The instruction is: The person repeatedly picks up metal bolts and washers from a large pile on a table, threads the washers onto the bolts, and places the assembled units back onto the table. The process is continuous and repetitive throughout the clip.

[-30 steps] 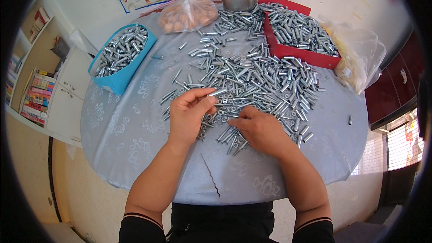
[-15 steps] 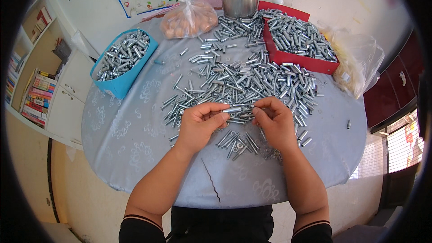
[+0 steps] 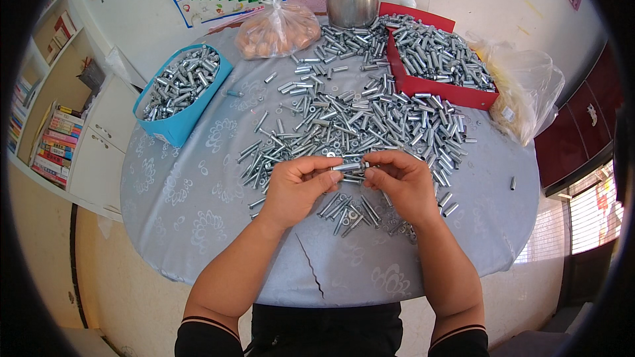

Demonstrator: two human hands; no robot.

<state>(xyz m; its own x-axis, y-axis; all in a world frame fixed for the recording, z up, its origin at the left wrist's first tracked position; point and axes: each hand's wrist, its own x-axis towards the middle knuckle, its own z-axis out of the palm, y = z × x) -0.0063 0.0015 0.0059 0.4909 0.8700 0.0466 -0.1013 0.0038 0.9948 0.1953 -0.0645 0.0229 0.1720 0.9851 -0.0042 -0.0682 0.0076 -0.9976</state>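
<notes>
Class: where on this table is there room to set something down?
The widest bare patch of tablecloth lies between the blue box and left forearm. Others: right of the right forearm, apart from one stray metal piece; and between both forearms, by the near edge. Crowded: the middle, where loose metal parts spread back to the red box.

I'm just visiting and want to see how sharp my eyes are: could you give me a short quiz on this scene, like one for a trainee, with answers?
1. True or false: the left hand pinches a metal cylinder.

2. Which filled container stands on the person's left side of the table?
A: the red box
B: the blue container
C: the steel pot

3. Fill in the missing word: between the blue container and the steel pot sits a tied, see-through ____.

Key: 1. True. 2. B. 3. Bag.
</notes>
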